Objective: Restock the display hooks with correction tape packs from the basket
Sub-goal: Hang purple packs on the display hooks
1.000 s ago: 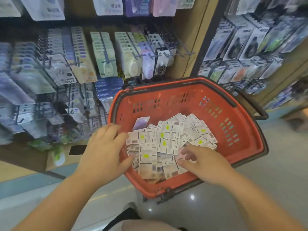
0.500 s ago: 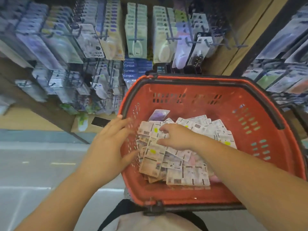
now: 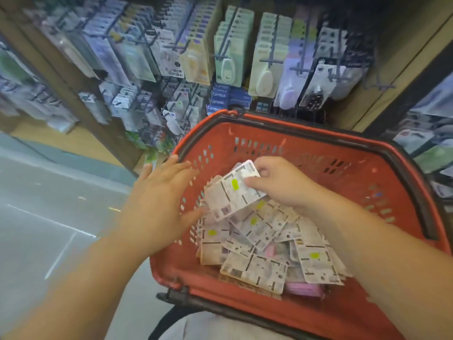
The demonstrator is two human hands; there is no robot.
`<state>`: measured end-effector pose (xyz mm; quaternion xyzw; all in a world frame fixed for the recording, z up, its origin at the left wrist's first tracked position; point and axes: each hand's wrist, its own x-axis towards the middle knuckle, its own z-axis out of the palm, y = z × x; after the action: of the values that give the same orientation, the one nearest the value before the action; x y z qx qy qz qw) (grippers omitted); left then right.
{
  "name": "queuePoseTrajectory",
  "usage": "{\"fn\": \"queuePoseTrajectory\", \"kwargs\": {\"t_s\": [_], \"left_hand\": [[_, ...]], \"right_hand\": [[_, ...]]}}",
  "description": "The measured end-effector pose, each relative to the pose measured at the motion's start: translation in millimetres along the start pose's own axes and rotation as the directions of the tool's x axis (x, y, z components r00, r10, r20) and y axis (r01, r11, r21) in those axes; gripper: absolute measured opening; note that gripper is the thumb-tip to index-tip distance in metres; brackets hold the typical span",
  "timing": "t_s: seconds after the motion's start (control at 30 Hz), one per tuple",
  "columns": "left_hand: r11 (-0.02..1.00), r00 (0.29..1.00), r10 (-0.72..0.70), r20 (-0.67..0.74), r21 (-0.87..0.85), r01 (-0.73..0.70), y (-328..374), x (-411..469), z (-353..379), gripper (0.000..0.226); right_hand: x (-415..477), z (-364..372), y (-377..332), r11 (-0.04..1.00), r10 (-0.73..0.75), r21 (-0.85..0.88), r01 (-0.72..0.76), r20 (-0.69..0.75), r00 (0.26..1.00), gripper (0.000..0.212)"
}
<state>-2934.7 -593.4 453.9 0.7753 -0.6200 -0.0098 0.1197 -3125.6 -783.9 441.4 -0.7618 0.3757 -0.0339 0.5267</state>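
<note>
One red basket. Two hands: left hand, right hand. One correction tape pack is held up; the pile beneath numbers well over a dozen, overlapping beyond exact count. Display hooks: many, too blurred to count.

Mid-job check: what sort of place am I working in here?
Probably a stationery shop aisle: display hooks crowded with hanging carded packs, blue Campus-branded items, and a red shopping basket of loose packs, one pack pinched in the right hand.
</note>
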Motion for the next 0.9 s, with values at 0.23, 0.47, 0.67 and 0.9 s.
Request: {"fn": "queuePoseTrajectory", "kwargs": {"t_s": [0.23, 0.47, 0.67, 0.9], "left_hand": [[0.978, 0.986, -0.008, 0.169, -0.203, 0.043, 60, 29, 14, 0.089], [0.776, 0.876, -0.307, 0.372, -0.435, 0.456, 42, 30, 29, 0.036], [0.517, 0.833, -0.348, 0.430, -0.653, 0.553, 33, 24, 33, 0.033], [0.379, 0.820, -0.347, 0.455, -0.732, 0.566, 39, 26, 28, 0.030]], "right_hand": [[-28, -13, -16, 0.874, 0.017, 0.485, -0.041, 0.054, 0.998, 0.026], [-4, 1, 62, 0.944, 0.303, -0.166, -0.285, 0.094, 0.948, 0.042], [3, 52, 80, 0.694, 0.217, -0.719, -0.044, 0.151, 0.964, 0.094], [7, 47, 73, 0.691, 0.190, -0.721, -0.060, 0.100, 0.977, 0.018]]}}
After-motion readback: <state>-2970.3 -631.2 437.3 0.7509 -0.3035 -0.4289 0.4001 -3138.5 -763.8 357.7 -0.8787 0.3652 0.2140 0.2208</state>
